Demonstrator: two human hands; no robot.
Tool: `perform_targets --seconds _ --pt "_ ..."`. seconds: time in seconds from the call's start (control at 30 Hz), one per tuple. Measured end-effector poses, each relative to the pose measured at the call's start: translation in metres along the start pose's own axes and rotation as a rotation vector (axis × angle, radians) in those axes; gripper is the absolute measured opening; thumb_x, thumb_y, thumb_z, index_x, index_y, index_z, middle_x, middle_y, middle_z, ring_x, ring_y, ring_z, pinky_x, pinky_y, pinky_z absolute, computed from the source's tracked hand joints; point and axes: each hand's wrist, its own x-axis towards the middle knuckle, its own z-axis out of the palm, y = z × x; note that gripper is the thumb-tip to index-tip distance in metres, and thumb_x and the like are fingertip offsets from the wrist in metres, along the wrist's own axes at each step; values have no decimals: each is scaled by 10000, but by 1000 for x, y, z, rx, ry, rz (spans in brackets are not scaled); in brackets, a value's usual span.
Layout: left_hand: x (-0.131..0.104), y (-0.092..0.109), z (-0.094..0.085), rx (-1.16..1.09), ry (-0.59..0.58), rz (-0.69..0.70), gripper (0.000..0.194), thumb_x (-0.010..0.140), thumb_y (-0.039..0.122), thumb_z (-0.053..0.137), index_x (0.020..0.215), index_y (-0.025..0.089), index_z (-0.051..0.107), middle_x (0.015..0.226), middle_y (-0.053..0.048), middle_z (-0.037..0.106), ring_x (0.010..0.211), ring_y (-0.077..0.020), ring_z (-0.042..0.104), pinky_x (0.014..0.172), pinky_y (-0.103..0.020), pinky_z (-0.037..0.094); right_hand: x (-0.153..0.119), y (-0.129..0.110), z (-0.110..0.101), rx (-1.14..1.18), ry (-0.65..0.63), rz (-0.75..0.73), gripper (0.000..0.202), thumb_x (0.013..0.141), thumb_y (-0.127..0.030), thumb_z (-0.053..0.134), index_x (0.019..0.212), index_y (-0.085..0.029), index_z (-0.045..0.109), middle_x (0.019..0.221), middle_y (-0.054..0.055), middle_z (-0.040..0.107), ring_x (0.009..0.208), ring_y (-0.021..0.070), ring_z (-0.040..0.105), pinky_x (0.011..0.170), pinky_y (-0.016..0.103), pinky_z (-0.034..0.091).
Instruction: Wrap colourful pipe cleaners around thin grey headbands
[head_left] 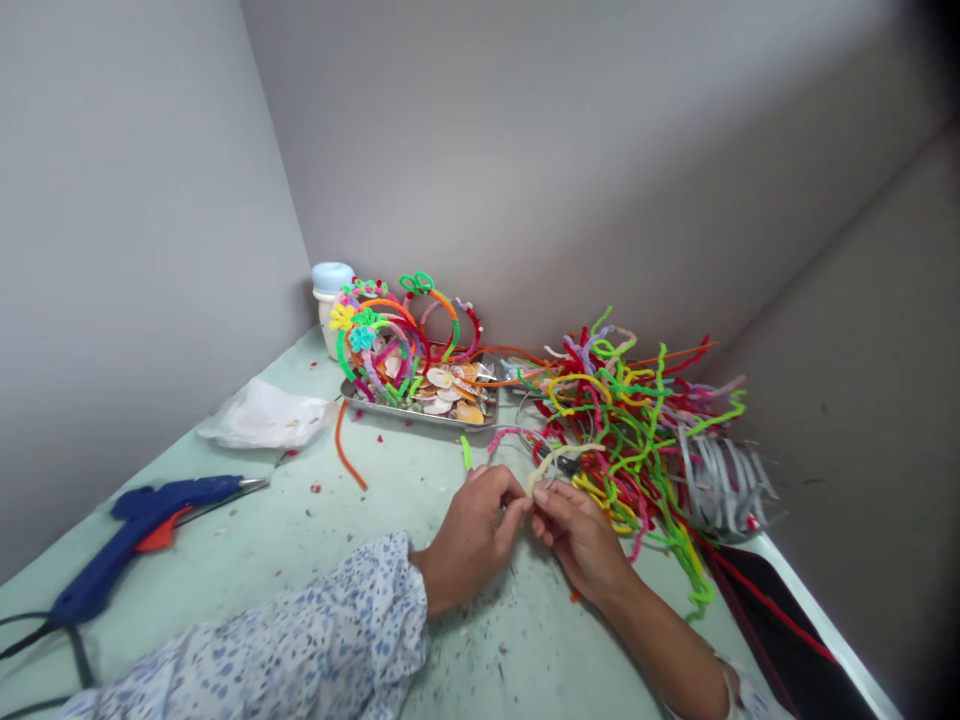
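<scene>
Near the middle of the table, my left hand [478, 525] and my right hand [586, 542] meet at the fingertips, both closed in a pinch. Between them is a pale yellow pipe cleaner [553, 459]; its free end curves up and to the right. The pinched part is hidden by my fingers. A short bright green pipe cleaner piece [466, 453] shows just beyond my left hand; I cannot tell whether it touches the fingers. Right of my right hand spreads a tangled pile of coloured pipe cleaners [637, 430].
A metal tray [450, 422] holds shells and pipe-cleaner headbands [401, 318]. Behind it stands a jar with a blue lid [332, 277]. To the left lie a plastic bag [266, 415], an orange pipe cleaner [341, 450] and a blue glue gun [127, 535] with its cord. Walls enclose the table.
</scene>
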Motion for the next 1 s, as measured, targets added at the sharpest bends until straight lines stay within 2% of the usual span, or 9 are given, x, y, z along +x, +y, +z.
perform_targets --seconds 0.27,0.63,1.0 --pt "0 2 1 -55 -17 -112 88 861 199 500 786 164 531 753 -9 552 725 -144 491 678 -268 378 -2 -3 0 30 -11 22 215 688 -328 754 681 -150 632 561 -18 587 466 52 481 429 145 360" --pt "-1 0 2 -57 -7 -125 84 857 194 494 789 168 535 759 -16 564 726 -149 506 669 -268 391 0 -1 0 30 -25 33 200 704 -311 742 741 -147 633 611 -11 607 475 58 507 417 147 371" --pt "-2 0 3 -97 -29 -146 75 858 202 492 800 175 532 756 -17 585 723 -149 520 660 -263 401 -1 0 -3 39 -36 37 191 713 -304 732 709 -153 615 538 -21 578 457 60 480 433 152 361"
